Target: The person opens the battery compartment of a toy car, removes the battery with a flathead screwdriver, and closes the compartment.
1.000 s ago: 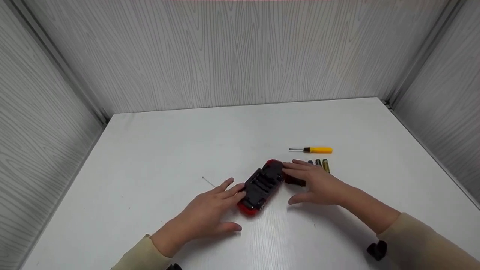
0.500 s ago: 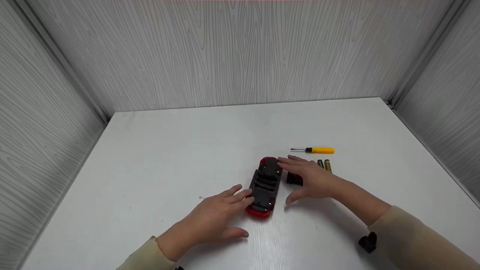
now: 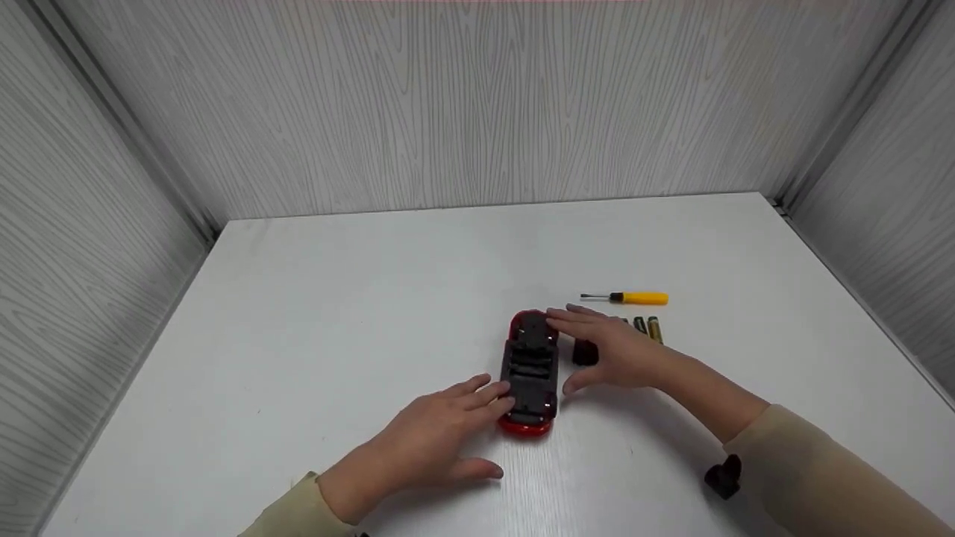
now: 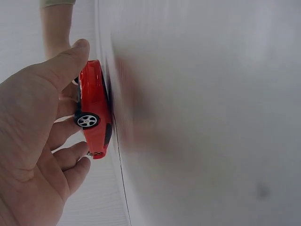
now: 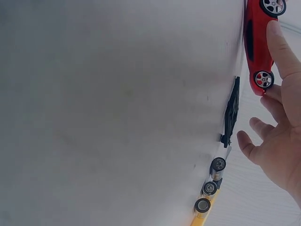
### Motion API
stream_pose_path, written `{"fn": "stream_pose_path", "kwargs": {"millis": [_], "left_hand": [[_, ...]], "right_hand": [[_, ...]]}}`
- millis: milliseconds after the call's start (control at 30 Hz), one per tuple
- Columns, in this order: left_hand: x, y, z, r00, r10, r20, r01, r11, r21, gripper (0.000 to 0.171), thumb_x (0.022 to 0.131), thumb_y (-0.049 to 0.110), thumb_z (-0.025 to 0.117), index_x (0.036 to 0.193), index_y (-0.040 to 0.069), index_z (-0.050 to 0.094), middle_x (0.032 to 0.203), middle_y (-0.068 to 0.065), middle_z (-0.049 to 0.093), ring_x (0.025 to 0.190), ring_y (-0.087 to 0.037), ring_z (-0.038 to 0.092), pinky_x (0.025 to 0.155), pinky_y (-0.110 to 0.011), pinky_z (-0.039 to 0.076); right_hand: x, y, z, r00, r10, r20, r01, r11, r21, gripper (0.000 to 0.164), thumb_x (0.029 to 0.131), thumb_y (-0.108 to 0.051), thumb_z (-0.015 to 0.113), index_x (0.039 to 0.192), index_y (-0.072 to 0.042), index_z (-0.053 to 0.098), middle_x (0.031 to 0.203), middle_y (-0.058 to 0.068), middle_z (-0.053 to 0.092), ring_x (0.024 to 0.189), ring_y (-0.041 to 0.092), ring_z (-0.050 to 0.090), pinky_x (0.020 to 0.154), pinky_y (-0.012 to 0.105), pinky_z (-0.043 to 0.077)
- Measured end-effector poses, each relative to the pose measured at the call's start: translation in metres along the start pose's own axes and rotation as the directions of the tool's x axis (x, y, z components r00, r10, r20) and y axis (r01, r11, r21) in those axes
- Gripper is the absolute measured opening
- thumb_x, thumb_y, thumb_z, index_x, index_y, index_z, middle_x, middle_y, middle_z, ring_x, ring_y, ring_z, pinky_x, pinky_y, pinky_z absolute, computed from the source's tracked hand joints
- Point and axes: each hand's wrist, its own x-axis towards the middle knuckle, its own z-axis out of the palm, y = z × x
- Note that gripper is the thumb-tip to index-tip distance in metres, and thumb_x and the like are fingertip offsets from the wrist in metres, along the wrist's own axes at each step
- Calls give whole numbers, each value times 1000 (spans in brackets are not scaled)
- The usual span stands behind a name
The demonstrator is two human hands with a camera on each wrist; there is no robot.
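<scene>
A red toy car [image 3: 530, 373] lies upside down on the table, its black underside up and a slotted battery compartment showing in the middle. My left hand [image 3: 439, 434] touches the car's near left side with straight fingertips, thumb held apart. On the far right side, the fingertips of my right hand [image 3: 625, 353] rest against the car. The left wrist view shows the car's red body [image 4: 96, 103] roof down, close to the left fingers. In the right wrist view, the index finger lies along the red side [image 5: 259, 44].
A black cover piece [image 3: 585, 352] lies right of the car, partly hidden by the right hand. Several batteries [image 3: 654, 329] lie beyond that hand. Farther back is a screwdriver [image 3: 643, 298] with a yellow handle. Pale panels [image 3: 477, 104] enclose the table's back and sides.
The car has turned from a slant to nearly straight, pointing away. My left hand has shifted right and my right hand slightly left with it. A thin rod near the left hand is now hidden.
</scene>
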Motion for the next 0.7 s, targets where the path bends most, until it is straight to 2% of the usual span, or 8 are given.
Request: {"fn": "stream_pose_path", "kwargs": {"millis": [167,400,700], "left_hand": [[1,0,2,1000,8,-3,-8,1000,0,82,96,62,71,160,16,50,167,0,42,156,-23,34,119,-44,41],[1,2,3,999,33,-38,-33,999,5,78,97,59,71,158,15,52,165,-2,46,154,-25,39,118,-44,43],[2,3,5,999,19,-33,-20,999,-25,78,98,61,69,159,15,52,164,-1,47,153,-23,40,118,-44,43]], "right_hand": [[1,2,1,1000,-8,-9,8,1000,24,99,81,-46,93,163,-18,45,169,-3,38,159,31,26,123,61,30],[4,1,1,1000,-28,-8,28,1000,12,99,81,-48,92,163,-16,46,169,-1,38,159,31,26,120,68,29],[8,1,1,1000,-1,3,1,1000,5,100,80,-48,93,164,-21,45,170,-5,37,160,28,25,123,61,30]]}}
